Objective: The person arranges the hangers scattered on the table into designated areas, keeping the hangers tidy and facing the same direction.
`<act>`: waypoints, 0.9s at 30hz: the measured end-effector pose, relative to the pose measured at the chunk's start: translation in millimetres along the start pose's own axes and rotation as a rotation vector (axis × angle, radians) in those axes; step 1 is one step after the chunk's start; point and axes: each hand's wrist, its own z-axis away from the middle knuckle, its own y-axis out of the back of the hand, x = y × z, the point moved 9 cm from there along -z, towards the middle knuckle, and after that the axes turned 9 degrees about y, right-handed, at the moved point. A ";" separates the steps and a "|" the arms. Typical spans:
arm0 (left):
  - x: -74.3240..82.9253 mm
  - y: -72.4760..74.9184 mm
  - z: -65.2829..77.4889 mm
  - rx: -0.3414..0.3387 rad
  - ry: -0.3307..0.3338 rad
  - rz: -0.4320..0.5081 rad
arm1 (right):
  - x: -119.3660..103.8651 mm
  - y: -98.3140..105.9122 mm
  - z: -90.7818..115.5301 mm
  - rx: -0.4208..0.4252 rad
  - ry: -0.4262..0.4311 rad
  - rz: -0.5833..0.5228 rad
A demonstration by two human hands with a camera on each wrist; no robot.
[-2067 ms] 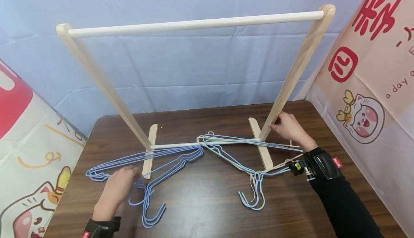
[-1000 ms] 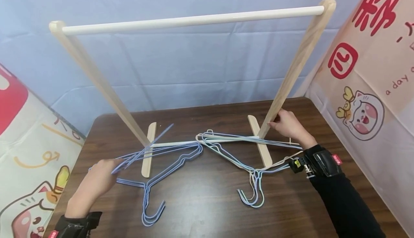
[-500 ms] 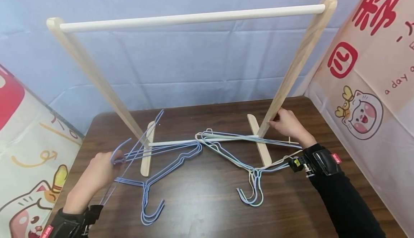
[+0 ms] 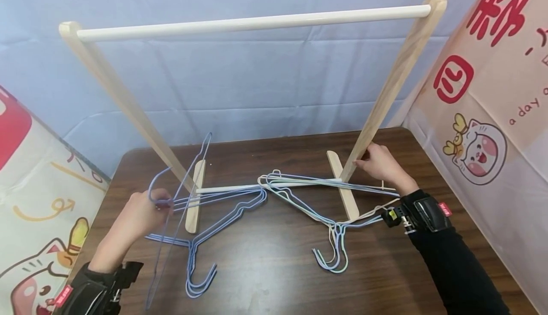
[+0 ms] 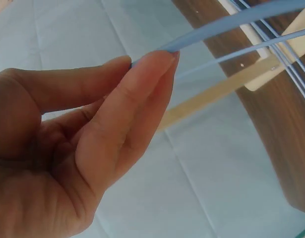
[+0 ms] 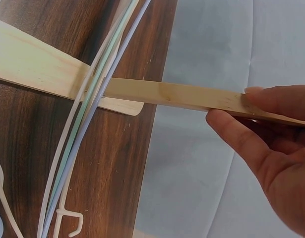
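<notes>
My left hand (image 4: 147, 212) pinches a blue wire hanger (image 4: 180, 196) by its hook between thumb and fingertips. That hanger is raised and tilted on edge at the left, in front of the rack's left post. In the left wrist view the hook (image 5: 212, 29) comes out between the fingertips. My right hand (image 4: 381, 165) grips the wooden right post (image 4: 385, 91) of the clothes rack low down, thumb on one side and fingers on the other. Several blue hangers (image 4: 227, 222) lie stacked below the left hand. White, green and blue hangers (image 4: 308, 205) lie stacked at the right.
The rack's white top bar (image 4: 257, 24) spans high between both posts. A lower bar (image 4: 227, 189) and two wooden feet (image 4: 348, 201) rest on the dark wood table (image 4: 274, 258). Blue cloth (image 4: 239, 82) hangs behind; printed panels (image 4: 484, 105) stand at the sides.
My left hand has taken one blue hanger from the left stack, lifted it and turned it upright, hook up. The right hand keeps its grip on the post.
</notes>
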 end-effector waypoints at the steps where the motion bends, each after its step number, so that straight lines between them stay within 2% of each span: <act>1: 0.7 0.2 -1.0 -0.006 0.011 -0.001 | -0.3 0.4 -0.1 0.001 0.001 0.001; 8: 1.0 -4.1 -9.3 -0.099 0.108 0.041 | -1.1 0.7 -0.6 0.002 0.008 0.004; 14: 10.4 -0.5 -17.3 -0.156 0.160 0.116 | 0.3 0.6 0.3 -0.004 -0.008 -0.005; 16: 16.2 2.9 -20.9 -0.160 0.153 0.106 | 0.4 1.0 0.3 -0.001 -0.007 -0.003; 22: 37.8 16.2 -31.8 -0.130 0.071 0.028 | 0.4 0.0 0.4 0.005 0.002 -0.001; 27: 50.8 26.3 -38.3 -0.114 0.055 0.010 | 0.9 -0.1 0.1 0.012 0.006 -0.003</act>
